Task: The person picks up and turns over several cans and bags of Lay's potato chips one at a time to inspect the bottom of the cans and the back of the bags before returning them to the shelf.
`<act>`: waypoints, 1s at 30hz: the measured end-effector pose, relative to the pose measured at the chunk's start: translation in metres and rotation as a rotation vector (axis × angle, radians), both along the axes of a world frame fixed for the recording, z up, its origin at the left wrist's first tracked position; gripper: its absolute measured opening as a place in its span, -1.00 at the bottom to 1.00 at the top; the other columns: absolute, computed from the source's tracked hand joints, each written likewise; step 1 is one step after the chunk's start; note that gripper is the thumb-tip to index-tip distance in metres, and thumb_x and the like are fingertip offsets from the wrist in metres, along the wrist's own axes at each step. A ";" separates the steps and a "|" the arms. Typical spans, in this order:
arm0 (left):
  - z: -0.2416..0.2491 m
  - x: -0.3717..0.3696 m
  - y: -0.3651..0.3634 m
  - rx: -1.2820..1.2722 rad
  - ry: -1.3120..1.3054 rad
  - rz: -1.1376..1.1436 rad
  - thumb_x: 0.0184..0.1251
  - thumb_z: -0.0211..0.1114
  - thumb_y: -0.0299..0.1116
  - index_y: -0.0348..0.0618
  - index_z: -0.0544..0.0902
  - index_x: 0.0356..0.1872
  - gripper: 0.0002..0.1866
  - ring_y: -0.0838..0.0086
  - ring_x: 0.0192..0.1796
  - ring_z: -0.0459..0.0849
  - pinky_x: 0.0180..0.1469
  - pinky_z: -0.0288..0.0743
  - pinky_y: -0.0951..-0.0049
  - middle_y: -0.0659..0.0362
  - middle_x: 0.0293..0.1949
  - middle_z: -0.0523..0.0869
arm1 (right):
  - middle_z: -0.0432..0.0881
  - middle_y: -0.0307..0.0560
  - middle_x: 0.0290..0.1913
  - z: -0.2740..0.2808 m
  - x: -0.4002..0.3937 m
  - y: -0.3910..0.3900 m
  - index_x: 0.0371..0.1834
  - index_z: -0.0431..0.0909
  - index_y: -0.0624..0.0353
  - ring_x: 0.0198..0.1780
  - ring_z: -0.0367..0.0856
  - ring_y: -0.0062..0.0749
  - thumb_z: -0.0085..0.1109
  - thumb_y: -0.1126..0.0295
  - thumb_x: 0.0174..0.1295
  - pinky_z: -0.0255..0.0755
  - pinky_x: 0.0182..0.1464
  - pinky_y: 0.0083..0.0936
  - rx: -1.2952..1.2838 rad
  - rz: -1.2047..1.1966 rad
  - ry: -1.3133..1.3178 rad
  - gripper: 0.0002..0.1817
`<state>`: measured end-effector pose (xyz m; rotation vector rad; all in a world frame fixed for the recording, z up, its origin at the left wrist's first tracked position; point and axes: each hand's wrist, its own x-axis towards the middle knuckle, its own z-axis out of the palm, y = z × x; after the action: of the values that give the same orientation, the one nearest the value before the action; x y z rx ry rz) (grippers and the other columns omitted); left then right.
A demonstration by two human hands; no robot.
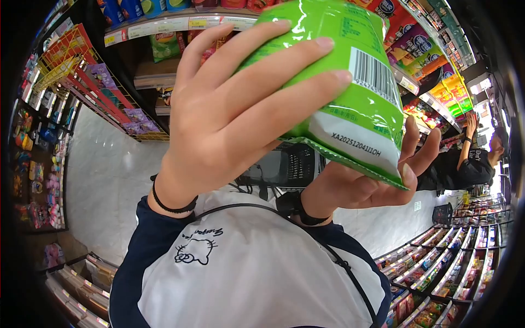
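A puffed green snack bag (369, 101) is held up in front of my chest. Its back faces me, with a barcode, small print and a stamped code along the pale bottom strip. My left hand (229, 104) lies across the bag's left side, fingers spread over the front and thumb out of sight behind it. Low on the right, my right hand (366, 188) grips the bottom corner, its fingers curled around and partly behind the bag. A black hair tie circles my left wrist, and a black watch (301, 208) is on the right one.
Snack shelves (175, 24) rise ahead, and bags and canisters line the right shelf (421, 54). A yellow wire rack (71, 54) stands left. Below the bag is a black basket (290, 167). Another person in dark clothes (473, 164) stands at far right, near low racks (437, 262).
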<state>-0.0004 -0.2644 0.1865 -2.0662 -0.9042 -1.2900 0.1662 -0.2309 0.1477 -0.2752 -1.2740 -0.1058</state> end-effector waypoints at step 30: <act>-0.008 0.009 0.004 -0.012 0.002 0.135 -0.37 0.41 -0.58 -0.08 0.14 0.24 -0.04 0.15 0.11 0.50 0.21 0.14 0.13 0.07 0.01 0.60 | 0.45 0.11 0.04 0.004 0.036 0.002 -0.40 0.51 0.09 0.07 0.44 0.00 0.40 0.59 -0.32 0.29 0.13 -0.16 -0.085 -0.048 -0.291 -0.65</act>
<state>0.0090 -0.2600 0.1783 -1.9784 -1.0341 -1.2132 0.2019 -0.2293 0.1515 -0.3728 -1.5633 -0.1365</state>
